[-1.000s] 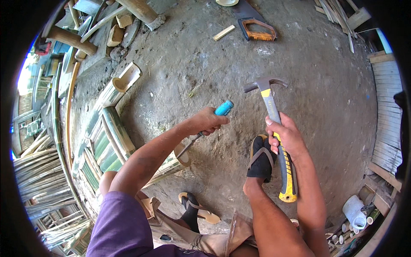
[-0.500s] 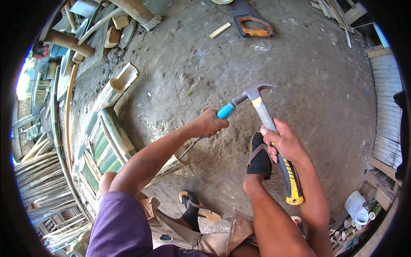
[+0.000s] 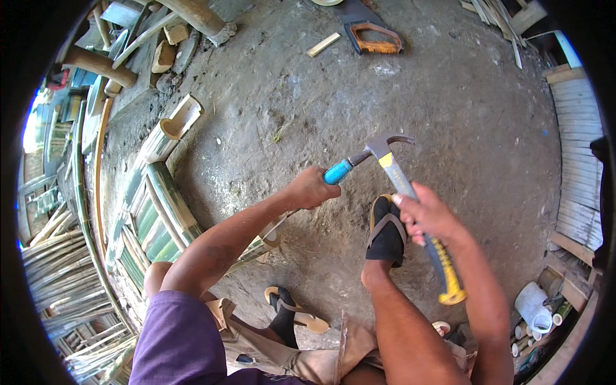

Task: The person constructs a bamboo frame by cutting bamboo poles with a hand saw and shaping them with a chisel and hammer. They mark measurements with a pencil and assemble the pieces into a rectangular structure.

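Observation:
My left hand (image 3: 311, 188) is closed around the blue handle (image 3: 337, 172) of a slim chisel. Its thin metal shaft (image 3: 277, 224) slants down-left to the open end of a bamboo pole (image 3: 253, 251); the tip's exact contact is hard to make out. In my right hand (image 3: 428, 212) is a claw hammer (image 3: 399, 175) with a grey and yellow grip, held around mid-handle. The hammer's striking face meets, or nearly meets, the butt of the chisel handle. My right foot, in a black sock and sandal (image 3: 387, 231), rests just below the hammer head.
A handsaw (image 3: 375, 37) and a small wood strip (image 3: 323, 45) lie on the dirt floor ahead. Joined bamboo pieces (image 3: 168, 192) stand at left, beside stacked bamboo sticks (image 3: 61, 276). A white container (image 3: 534, 308) and cut bamboo tubes sit at lower right.
The hammer's lower handle has swung to the right, and its head sits slightly lower, still by the chisel's butt. My left hand keeps its hold, and the whole view has shifted slightly.

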Tool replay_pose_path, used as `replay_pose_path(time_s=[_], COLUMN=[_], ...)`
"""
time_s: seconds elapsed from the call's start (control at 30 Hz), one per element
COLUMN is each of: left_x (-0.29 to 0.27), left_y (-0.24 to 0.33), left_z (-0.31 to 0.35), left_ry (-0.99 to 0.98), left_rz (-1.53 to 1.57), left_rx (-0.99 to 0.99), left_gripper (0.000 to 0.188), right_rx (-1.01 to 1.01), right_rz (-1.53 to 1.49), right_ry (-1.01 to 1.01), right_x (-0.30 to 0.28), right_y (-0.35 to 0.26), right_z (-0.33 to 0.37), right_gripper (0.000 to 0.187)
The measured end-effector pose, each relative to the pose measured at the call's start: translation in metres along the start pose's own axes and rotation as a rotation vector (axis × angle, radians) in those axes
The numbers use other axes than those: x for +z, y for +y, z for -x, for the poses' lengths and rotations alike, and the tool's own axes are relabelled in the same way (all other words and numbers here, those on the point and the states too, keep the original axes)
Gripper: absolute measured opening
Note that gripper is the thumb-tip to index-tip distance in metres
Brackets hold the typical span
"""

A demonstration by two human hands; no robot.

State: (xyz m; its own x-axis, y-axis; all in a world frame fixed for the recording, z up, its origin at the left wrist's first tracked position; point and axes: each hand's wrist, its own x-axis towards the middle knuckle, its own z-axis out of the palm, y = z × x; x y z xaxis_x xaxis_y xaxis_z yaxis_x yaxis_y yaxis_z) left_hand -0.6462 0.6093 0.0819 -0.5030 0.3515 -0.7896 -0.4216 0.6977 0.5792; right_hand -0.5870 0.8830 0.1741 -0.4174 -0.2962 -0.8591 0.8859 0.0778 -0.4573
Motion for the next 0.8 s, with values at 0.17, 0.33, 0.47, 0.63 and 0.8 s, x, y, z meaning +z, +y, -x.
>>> replay_pose_path(time_s=[0.17, 0.33, 0.47, 0.63, 0.8], left_x=[0.003, 0.004, 0.006, 0.008, 0.009], left_y=[-0.002, -0.002, -0.003, -0.007, -0.006], left_z=[-0.003, 0.0, -0.001, -0.003, -0.001], left_ry=[-0.025, -0.041, -0.058, -0.045, -0.027], left_rz=[-0.007, -0.053, -0.12, -0.102, -0.149], left_rx=[0.023, 0.005, 0.042, 0.07, 0.054], left_gripper=[0.028, 0.027, 0.027, 0.026, 0.027], right_rx=[-0.227, -0.079, -0.063, -0.232, -0.037], right_rz=[-0.145, -0.022, 0.019, -0.2, 0.032], right_ry=[0.347, 0.144, 0.249, 0.373, 0.098], right_x=[-0.013, -0.01, -0.017, -0.014, -0.018], right_y=[-0.004, 0.006, 0.004, 0.012, 0.006], right_z=[-0.002, -0.005, -0.006, -0.011, -0.003], right_gripper=[0.025, 0.019, 0.018, 0.018, 0.02])
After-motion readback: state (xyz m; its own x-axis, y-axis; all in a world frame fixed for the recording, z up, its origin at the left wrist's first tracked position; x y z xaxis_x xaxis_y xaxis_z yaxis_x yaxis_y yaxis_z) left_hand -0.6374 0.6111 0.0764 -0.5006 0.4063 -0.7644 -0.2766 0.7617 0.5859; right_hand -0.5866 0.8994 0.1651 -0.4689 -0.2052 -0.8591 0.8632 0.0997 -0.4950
